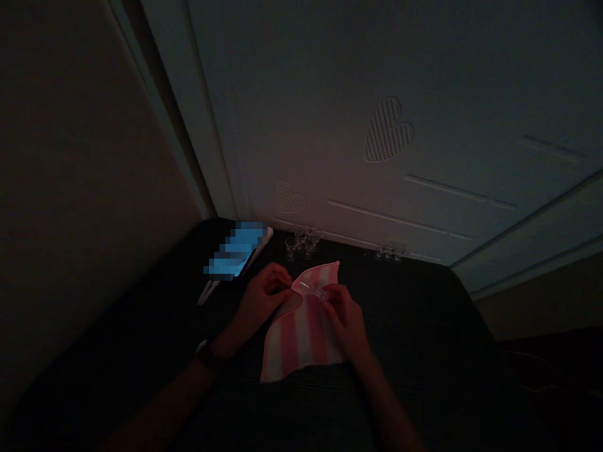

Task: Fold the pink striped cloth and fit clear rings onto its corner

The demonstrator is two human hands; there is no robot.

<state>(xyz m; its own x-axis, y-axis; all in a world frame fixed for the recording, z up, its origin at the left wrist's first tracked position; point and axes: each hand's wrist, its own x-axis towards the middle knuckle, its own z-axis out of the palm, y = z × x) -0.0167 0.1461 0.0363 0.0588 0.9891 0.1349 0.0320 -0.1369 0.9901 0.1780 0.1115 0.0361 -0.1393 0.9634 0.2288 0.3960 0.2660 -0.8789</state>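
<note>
The scene is very dark. A pink and white striped cloth (299,336) lies on a dark table (424,351). Both hands meet at its upper part. My left hand (261,298) has its fingers curled at the cloth's top left edge, pinching something small and clear there. My right hand (343,317) rests on the cloth with fingers bent, gripping the same small clear thing (311,290), which looks like a little glass but is hard to make out.
A lit phone screen (235,251) lies at the table's back left. Several small clear glasses (304,243) stand behind the cloth, and more (389,253) to the right. A white door with heart shapes (389,129) rises behind.
</note>
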